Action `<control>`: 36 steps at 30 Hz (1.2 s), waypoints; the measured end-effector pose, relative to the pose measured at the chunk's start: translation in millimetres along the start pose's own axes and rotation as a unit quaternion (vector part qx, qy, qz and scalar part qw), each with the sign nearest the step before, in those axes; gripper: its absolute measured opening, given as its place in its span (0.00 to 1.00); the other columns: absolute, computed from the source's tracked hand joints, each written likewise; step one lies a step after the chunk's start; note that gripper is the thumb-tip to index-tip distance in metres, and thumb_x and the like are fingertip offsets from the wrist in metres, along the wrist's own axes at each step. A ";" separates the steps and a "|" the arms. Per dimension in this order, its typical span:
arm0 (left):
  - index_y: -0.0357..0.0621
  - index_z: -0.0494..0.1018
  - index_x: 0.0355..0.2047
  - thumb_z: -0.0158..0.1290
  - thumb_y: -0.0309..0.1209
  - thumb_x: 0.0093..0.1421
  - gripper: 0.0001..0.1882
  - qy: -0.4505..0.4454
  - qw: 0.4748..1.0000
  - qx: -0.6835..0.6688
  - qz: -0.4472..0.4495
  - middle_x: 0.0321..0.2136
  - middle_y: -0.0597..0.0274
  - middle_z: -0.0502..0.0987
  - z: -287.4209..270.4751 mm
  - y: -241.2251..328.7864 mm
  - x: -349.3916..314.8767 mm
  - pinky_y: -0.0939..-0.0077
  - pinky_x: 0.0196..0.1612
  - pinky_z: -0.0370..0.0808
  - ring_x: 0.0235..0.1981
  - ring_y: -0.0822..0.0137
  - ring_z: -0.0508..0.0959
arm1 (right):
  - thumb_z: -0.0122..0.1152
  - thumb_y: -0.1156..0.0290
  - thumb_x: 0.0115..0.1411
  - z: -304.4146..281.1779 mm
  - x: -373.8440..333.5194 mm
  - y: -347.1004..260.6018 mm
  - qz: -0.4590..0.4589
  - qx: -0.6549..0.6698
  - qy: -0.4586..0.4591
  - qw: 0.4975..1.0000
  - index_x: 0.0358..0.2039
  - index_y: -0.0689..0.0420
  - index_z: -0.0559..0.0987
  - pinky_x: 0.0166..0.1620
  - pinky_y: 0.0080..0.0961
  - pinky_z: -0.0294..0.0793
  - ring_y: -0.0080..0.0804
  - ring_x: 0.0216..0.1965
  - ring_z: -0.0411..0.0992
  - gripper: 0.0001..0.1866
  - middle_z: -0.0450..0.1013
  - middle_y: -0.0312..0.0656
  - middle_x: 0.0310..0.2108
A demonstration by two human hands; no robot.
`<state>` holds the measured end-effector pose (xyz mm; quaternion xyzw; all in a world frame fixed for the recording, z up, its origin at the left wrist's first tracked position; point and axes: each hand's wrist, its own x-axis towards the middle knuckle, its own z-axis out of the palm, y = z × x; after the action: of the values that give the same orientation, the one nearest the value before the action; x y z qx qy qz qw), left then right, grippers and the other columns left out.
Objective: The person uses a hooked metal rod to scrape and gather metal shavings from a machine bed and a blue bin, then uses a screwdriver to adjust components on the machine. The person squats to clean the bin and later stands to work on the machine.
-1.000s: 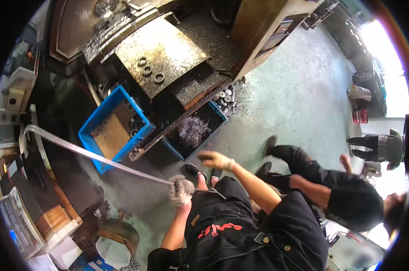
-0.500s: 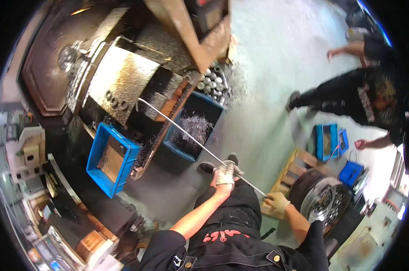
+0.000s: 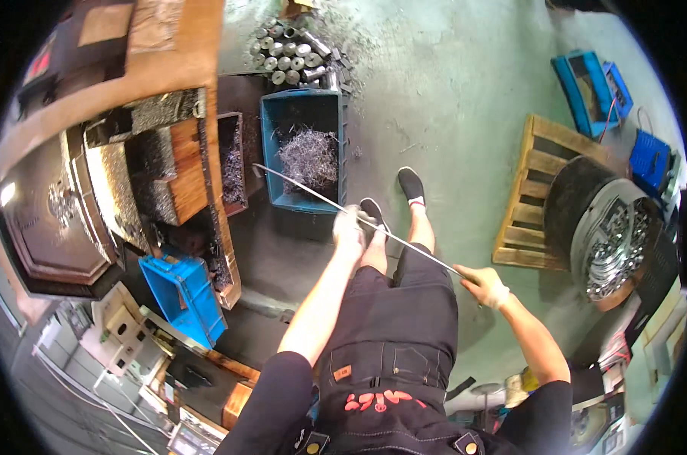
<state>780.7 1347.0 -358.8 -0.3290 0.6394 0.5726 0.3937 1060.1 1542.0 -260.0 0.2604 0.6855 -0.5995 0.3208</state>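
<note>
Pale-gloved left hand (image 3: 349,227) and pale-gloved right hand (image 3: 485,287) clasp long, thin, grey metal rod (image 3: 412,244). Right hand near one end; rod slants past left hand, crossing in view rectangular blue plastic bin (image 3: 342,144) with tangled silvery shavings (image 3: 309,159). Grey-green floor (image 3: 465,136) below; slatted wooden pallet (image 3: 529,189) at right.

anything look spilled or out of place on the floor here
Yes, mildly: loose metal cylinders are heaped on the floor just beyond the blue bin of metal shavings, with small dark bits scattered beside them. It looks untidy because they lie outside the bin. Nothing looks clearly damaged.
</note>
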 end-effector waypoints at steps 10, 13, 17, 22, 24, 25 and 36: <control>0.40 0.67 0.47 0.46 0.38 0.61 0.18 -0.008 0.761 0.638 0.114 0.35 0.55 0.75 -118.2 -4.4 50.0 0.74 0.37 0.72 0.35 0.64 0.76 | 0.48 0.63 0.58 86.8 297.0 -24.5 -0.208 0.015 0.073 0.975 0.50 0.49 0.72 0.37 0.40 0.72 0.49 0.32 0.74 0.19 0.74 0.52 0.30; 0.39 0.68 0.45 0.47 0.37 0.58 0.18 -0.010 0.670 0.718 0.188 0.41 0.46 0.73 -183.0 -60.8 59.1 0.60 0.49 0.68 0.44 0.49 0.72 | 0.48 0.63 0.58 114.4 372.1 -63.1 -0.229 0.039 0.095 0.968 0.50 0.48 0.73 0.40 0.40 0.72 0.49 0.34 0.73 0.19 0.75 0.52 0.31; 0.39 0.69 0.42 0.50 0.33 0.52 0.18 -0.039 0.565 0.774 0.282 0.38 0.46 0.72 -219.2 -107.8 68.2 0.55 0.47 0.66 0.41 0.45 0.70 | 0.46 0.61 0.58 146.3 445.3 -112.7 -0.237 0.043 0.075 0.968 0.49 0.47 0.73 0.40 0.42 0.71 0.48 0.34 0.74 0.19 0.75 0.52 0.31; 0.41 0.69 0.39 0.50 0.30 0.50 0.15 -0.026 0.578 0.752 0.316 0.37 0.49 0.72 -214.4 -100.5 77.4 0.55 0.45 0.65 0.41 0.48 0.70 | 0.45 0.62 0.57 186.5 490.7 -154.4 -0.265 0.071 0.081 0.958 0.46 0.51 0.74 0.39 0.42 0.72 0.48 0.33 0.74 0.18 0.75 0.50 0.30; 0.41 0.71 0.35 0.50 0.29 0.49 0.12 -0.028 0.612 0.729 0.305 0.36 0.49 0.72 -209.2 -94.8 78.6 0.55 0.44 0.65 0.40 0.49 0.70 | 0.45 0.63 0.56 203.1 512.6 -183.4 -0.288 0.095 0.089 0.949 0.45 0.53 0.74 0.39 0.44 0.72 0.49 0.33 0.74 0.18 0.75 0.52 0.30; 0.41 0.72 0.34 0.51 0.29 0.47 0.12 -0.019 0.609 0.745 0.272 0.33 0.49 0.73 -207.9 -93.3 78.9 0.55 0.43 0.66 0.38 0.48 0.71 | 0.45 0.64 0.56 204.8 522.2 -203.8 -0.285 0.089 0.058 0.953 0.41 0.54 0.75 0.38 0.44 0.72 0.50 0.33 0.74 0.16 0.75 0.52 0.30; 0.41 0.72 0.39 0.53 0.35 0.46 0.18 -0.028 0.685 0.695 0.217 0.35 0.47 0.73 -218.0 -101.7 83.2 0.52 0.44 0.65 0.41 0.45 0.71 | 0.45 0.69 0.55 292.9 472.4 -186.2 -0.306 0.157 -0.042 0.938 0.37 0.59 0.74 0.42 0.43 0.72 0.53 0.36 0.73 0.13 0.74 0.55 0.32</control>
<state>802.4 1120.5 -472.7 0.2032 0.8963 0.0422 0.3918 648.3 1212.2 -515.4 0.0596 0.6152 -0.7790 0.1056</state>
